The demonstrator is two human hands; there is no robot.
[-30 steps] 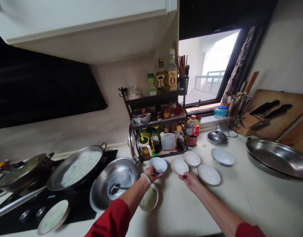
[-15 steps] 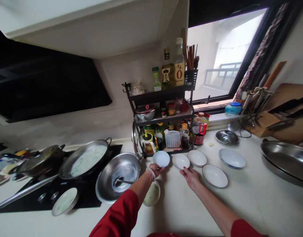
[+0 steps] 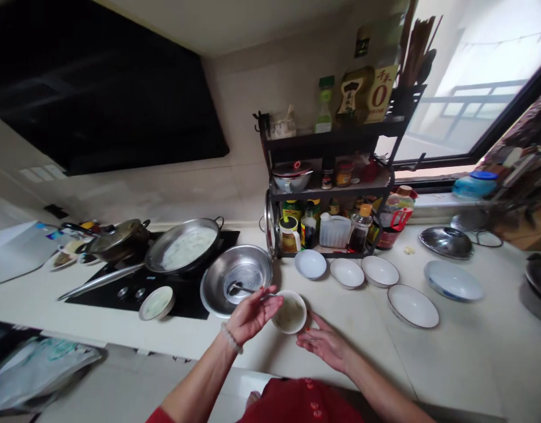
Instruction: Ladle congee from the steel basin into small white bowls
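A small white bowl (image 3: 291,320) with greenish soup stands on the counter between my hands. My left hand (image 3: 251,317), palm turned up and fingers stretched, is at the bowl's left rim. My right hand (image 3: 323,342) is at the lower right side of the same bowl, its fingers apart; whether they touch it I cannot tell. Left of the bowl, a ladle (image 3: 236,287) rests in a large steel basin (image 3: 209,286); its handle passes behind my left fingers. Behind stand an empty pale blue bowl (image 3: 311,264) and a white bowl (image 3: 347,274).
A wok (image 3: 188,249) of pale soup and a lidded pot (image 3: 123,241) sit on the black stove, with a filled bowl (image 3: 157,303) at its front edge. Further white bowls (image 3: 413,305) stand right. A spice rack (image 3: 332,191) rises behind.
Both hands have left the two empty bowls at the back and come forward to the soup bowl. The pale blue bowl now stands free. The view has swung left and down.
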